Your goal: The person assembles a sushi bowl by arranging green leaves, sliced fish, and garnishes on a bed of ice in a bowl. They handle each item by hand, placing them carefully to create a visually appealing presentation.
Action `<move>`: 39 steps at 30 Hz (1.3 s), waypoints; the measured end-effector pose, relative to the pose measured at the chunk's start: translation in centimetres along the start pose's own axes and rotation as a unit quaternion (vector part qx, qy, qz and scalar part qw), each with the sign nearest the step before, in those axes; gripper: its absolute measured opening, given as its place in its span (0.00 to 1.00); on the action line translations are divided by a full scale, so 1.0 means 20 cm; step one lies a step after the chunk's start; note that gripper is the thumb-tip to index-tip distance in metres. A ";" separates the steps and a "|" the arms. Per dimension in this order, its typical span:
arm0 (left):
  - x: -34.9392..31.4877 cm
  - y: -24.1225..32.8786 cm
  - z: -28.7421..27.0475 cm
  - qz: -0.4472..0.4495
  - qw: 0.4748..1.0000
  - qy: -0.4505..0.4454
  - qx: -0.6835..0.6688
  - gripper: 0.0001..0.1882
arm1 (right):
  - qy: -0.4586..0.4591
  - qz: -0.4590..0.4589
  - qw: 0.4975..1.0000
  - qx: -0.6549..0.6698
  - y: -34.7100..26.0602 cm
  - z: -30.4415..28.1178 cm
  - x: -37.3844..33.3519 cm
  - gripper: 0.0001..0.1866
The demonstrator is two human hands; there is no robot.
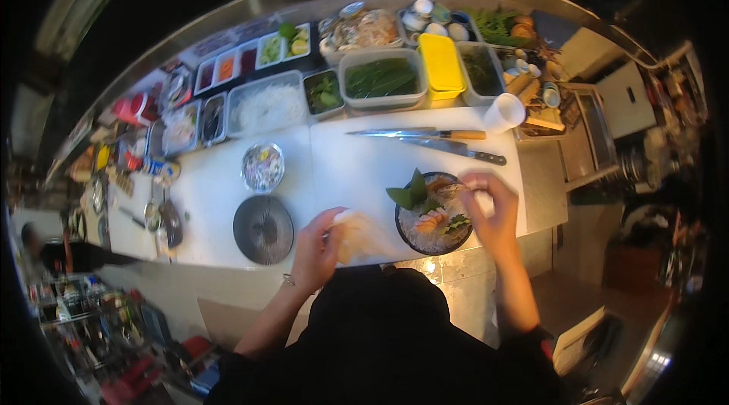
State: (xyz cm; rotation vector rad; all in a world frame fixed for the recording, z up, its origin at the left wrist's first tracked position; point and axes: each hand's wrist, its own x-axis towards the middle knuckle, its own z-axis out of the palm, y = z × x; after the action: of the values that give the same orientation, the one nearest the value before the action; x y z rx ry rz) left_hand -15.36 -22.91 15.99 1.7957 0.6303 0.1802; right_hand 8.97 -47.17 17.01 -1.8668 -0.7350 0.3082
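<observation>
My left hand [317, 248] is closed on the edge of a pale, limp sheet with an orange tint [357, 238]. It looks like a cloth or paper, but it is blurred. My right hand [495, 211] is at the right rim of a dark round bowl [400, 227], its fingers pinched together. Something small and white shows by those fingers, too unclear to name. In the bowl lie pale shreds, orange-pink slices [431, 220] and a frilled green leaf; large pointed green leaves [411, 192] stand at its far left side.
An empty dark grey bowl [263, 230] and a metal bowl of small flowers [263, 167] stand to the left. Two knives [463, 151] lie beyond the dish. Food containers [382, 78], a yellow box [442, 67] and a white cup [504, 112] line the white board's [345, 177] far side.
</observation>
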 end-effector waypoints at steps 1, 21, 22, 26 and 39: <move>0.03 -0.15 -0.06 0.029 0.995 -0.015 0.098 0.21 | 0.067 -0.069 0.993 -0.073 0.05 0.04 0.18 0.14; 0.81 0.15 -0.02 0.048 0.983 0.090 0.152 0.23 | 0.104 -0.042 0.994 0.005 0.70 -0.37 1.07 0.09; 0.88 0.21 0.03 0.057 0.984 0.087 0.147 0.23 | 0.077 0.032 0.993 0.078 0.69 -0.48 0.92 0.08; 0.97 0.35 0.21 0.074 0.986 0.092 0.120 0.21 | -0.010 0.211 0.972 0.100 1.02 -0.71 0.41 0.06; 0.56 0.12 0.27 -0.036 0.978 0.179 0.100 0.21 | -0.102 -0.054 0.897 -0.426 1.19 -0.48 1.76 0.13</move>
State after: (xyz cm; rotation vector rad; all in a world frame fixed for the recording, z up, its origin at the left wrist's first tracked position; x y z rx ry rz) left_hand -2.80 -22.35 14.28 1.9475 0.9974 0.4104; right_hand 49.53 -38.61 3.70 -2.6229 -1.2507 0.1039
